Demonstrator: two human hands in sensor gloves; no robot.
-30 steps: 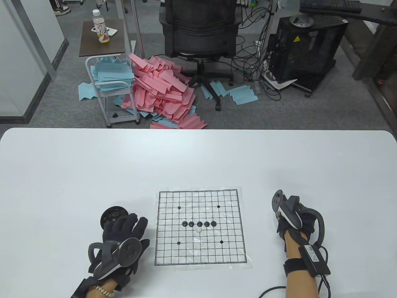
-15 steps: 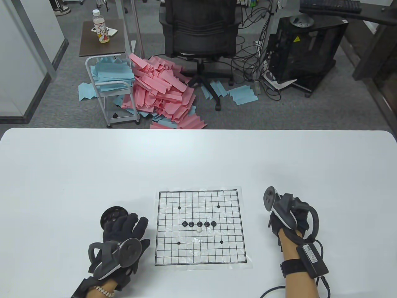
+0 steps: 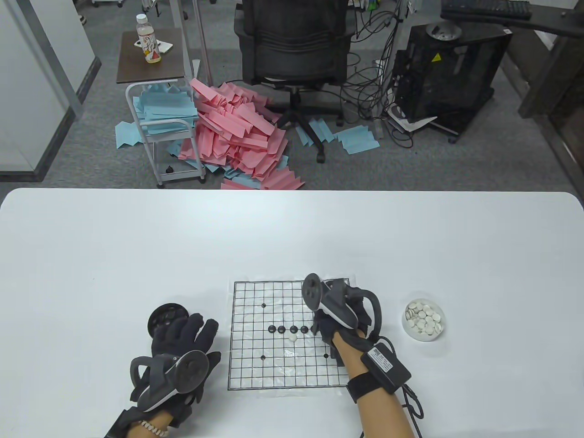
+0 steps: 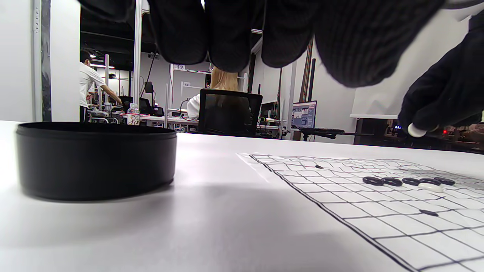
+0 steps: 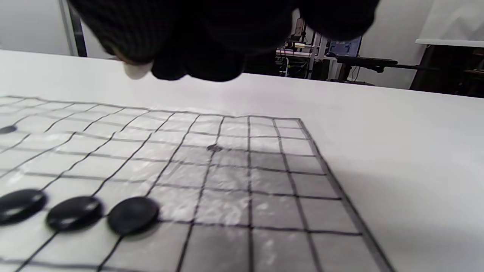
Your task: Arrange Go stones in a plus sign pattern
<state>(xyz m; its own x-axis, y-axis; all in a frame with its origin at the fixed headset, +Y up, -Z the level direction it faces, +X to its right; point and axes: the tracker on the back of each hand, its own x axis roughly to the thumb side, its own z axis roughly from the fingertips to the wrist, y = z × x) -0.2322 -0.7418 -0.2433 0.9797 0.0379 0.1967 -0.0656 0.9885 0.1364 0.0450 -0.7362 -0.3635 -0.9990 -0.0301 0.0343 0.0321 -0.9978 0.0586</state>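
A paper Go board [image 3: 255, 369] lies on the white table. A row of black stones [image 3: 287, 329] crosses its middle, and one white stone [image 3: 293, 338] lies just below the row's centre. My right hand [image 3: 320, 331] hovers over the right end of that row and hides it. It pinches a white stone [image 5: 136, 70] at its fingertips, also seen in the left wrist view [image 4: 416, 130], held above the board. My left hand [image 3: 196, 331] rests open and empty left of the board, its fingers by a black bowl [image 3: 165, 316].
A white bowl [image 3: 424, 319] with several white stones stands right of the board. The black bowl [image 4: 94, 158] is close to the left hand. The table's near edge lies just behind both wrists.
My right hand has moved left from over the white bowl to above the board, carrying a white stone and uncovering the bowl. My left hand has not moved.
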